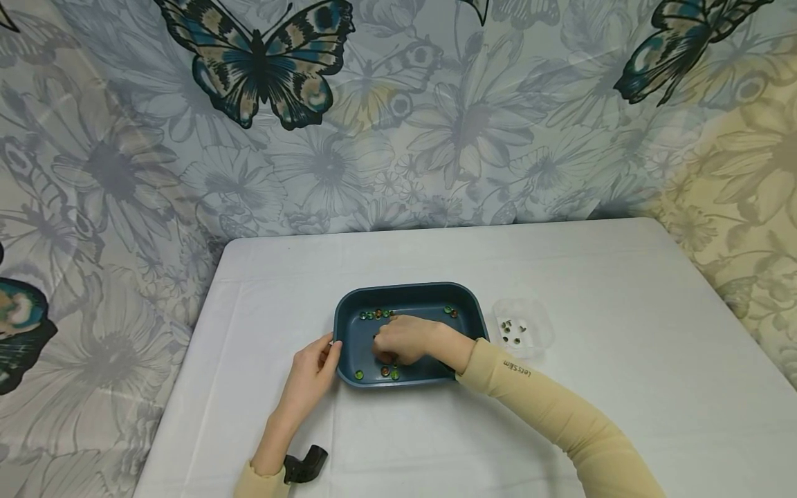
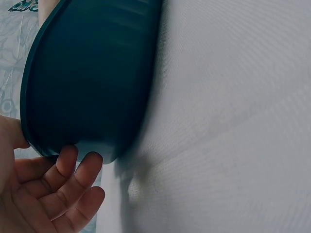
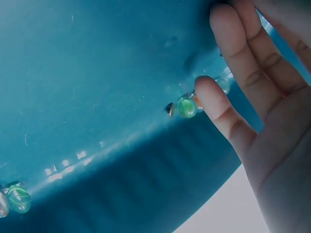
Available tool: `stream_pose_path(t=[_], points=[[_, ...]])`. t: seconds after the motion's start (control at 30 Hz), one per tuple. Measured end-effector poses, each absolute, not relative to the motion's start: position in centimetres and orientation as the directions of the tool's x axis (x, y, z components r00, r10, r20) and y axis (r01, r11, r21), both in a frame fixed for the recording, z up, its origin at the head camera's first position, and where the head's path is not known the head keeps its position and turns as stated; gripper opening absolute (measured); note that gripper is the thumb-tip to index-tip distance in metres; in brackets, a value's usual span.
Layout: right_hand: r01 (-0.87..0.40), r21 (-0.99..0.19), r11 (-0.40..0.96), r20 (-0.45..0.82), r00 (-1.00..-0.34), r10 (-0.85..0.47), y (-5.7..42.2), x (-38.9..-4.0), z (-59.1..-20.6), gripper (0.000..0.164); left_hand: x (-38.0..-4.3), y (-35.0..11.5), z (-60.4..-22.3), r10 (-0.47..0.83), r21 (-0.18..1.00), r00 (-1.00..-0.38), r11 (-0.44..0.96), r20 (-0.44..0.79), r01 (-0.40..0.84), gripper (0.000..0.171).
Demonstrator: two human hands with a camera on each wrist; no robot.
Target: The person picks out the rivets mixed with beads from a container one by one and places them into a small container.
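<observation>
A dark teal rectangular tray [image 1: 411, 382] sits on the table. Its rim at the left end is pinched between the thumb and fingers of my left hand [image 1: 313, 373], whose fingertips [image 2: 91, 162] bend against the outer wall. My right hand [image 1: 407, 339] reaches down inside, fingers curled toward the floor of the tray. Whether its thumb and index finger hold something is hidden. Green and orange glass marbles lie along the far side, among them a green marble [image 1: 386, 313], and others near the front. Beside one green marble [image 3: 186, 108] is a small dark and gold-coloured piece [image 3: 169, 109].
Right of the tray stands a clear plastic container [image 1: 538, 332] with several small metallic pieces [image 1: 506, 325] in it. A white cloth [image 1: 623, 290] covers the table. Behind hangs a curtain [image 1: 373, 173] with flowers and butterflies. A black device [image 1: 305, 465] is on my left wrist.
</observation>
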State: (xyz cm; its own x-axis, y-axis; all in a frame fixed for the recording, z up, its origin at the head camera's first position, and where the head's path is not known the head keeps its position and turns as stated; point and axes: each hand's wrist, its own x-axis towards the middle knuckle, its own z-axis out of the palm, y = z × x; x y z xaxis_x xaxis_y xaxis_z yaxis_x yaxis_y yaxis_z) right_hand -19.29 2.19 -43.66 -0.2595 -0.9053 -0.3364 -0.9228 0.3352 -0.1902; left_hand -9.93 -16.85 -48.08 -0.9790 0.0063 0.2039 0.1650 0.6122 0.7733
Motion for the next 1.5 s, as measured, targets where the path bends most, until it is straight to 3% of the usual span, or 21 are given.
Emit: stream_pose_path(t=[0.83,1.5], points=[[-0.926,-0.193,0.324,-0.327,-0.25,-0.911,2.27,-19.48,-43.85,0.02,-9.91,-16.8,-48.18,0.011,0.774,-0.976,0.607,0.217,0.179,0.024],[-0.908,-0.235,0.348,-0.297,-0.273,-0.915,2.92,-19.73,-43.26,0.011,-9.89,-16.8,-48.03,0.018,0.771,-0.977,0.611,0.212,0.179,0.025]])
